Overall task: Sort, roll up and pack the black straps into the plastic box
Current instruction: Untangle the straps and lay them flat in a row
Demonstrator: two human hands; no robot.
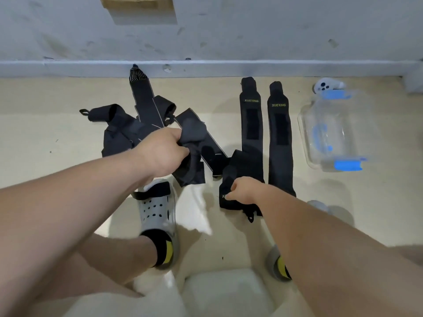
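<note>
Left hand [160,152]: fingers curled round one strap, probably to separate it from the tangled pile [128,133].
Right hand [242,191]: pinches a strap end [231,179], likely aligning it beside two flat straps [280,138].
Plastic box [329,133]: far right, holds no straps.

The right hand [243,191] is covering letters on its strap [231,177], and the top edge is cutting off the wooden block [137,2].

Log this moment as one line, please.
left hand grips pile strap; right hand pinches folded strap; two straps flat; plastic box: no straps
</note>
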